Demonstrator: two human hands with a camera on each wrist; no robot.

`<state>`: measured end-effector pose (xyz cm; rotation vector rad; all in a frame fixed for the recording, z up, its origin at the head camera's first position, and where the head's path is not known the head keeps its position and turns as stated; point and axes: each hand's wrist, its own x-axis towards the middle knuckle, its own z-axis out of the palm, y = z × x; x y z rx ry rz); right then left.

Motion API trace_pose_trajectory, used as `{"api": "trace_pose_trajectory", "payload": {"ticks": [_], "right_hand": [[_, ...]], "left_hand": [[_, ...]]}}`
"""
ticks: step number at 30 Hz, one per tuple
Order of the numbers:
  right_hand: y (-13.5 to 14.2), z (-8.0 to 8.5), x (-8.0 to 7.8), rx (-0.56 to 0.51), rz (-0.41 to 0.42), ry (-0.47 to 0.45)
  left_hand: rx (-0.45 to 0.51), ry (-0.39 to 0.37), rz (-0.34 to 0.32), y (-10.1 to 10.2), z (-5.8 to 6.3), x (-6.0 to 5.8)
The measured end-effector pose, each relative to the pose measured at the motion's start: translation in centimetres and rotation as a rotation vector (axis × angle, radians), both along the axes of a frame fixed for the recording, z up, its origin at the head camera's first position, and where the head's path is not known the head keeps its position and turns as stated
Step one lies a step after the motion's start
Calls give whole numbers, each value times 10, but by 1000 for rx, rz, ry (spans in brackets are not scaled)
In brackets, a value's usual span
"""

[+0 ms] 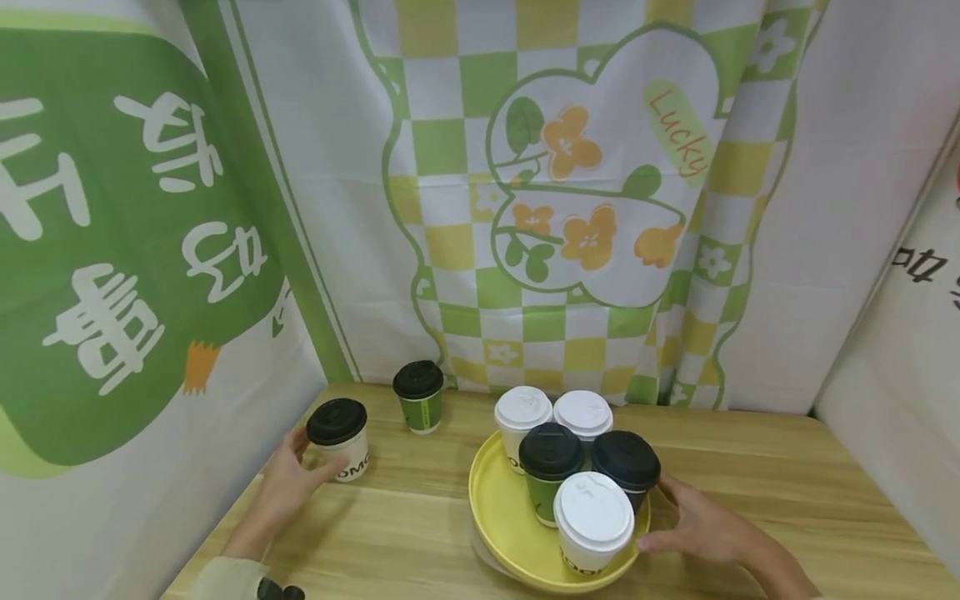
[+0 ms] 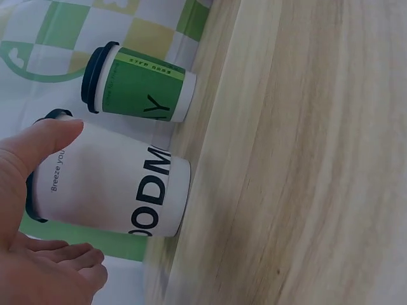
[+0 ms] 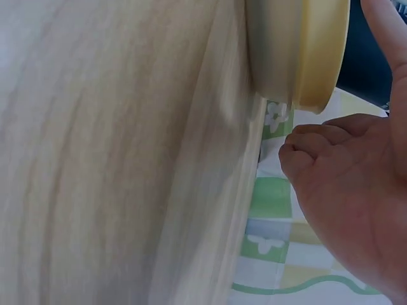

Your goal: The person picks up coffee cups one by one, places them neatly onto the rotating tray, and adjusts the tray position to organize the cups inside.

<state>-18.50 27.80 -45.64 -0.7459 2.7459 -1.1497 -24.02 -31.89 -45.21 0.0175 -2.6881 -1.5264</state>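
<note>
On the left of the table stands a white paper cup (image 1: 351, 457) with a black lid and dark lettering. My left hand (image 1: 294, 477) is spread around its near left side; in the left wrist view the thumb (image 2: 60, 136) overlaps the cup near the lid, with the other fingers below it. A round yellow tray (image 1: 495, 525) carries several lidded cups, among them a green cup (image 1: 542, 496) and a white-lidded cup (image 1: 592, 521) at the front. Beside the tray's right rim is my right hand (image 1: 701, 521), its fingers partly hidden behind a black-lidded dark cup (image 1: 628, 462).
Behind the left cup, a green cup (image 1: 422, 408) with a black lid stands near the back edge of the wooden table (image 1: 405, 533). A checked curtain (image 1: 465, 250) hangs behind, and a green and white printed cloth (image 1: 150, 250) lines the left side.
</note>
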Motion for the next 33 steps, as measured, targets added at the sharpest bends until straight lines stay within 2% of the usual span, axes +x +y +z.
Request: {"api": "trace_pose_trajectory", "payload": {"ticks": [5, 12, 19, 23, 29, 33], "right_hand": [[0, -5, -3, -24, 41, 1], [0, -10, -5, -37, 52, 25], [-6, -11, -2, -26, 15, 1], [-10, -13, 1, -28, -7, 22], [-17, -12, 9, -51, -36, -6], [-21, -9, 16, -54, -64, -42]], "left_hand": [[77, 69, -32, 5, -5, -11], [99, 65, 3, 16, -11, -20], [120, 78, 40, 21, -14, -22], [122, 69, 60, 22, -15, -23], [99, 66, 86, 29, -11, -20], [103, 86, 78, 37, -5, -16]]}}
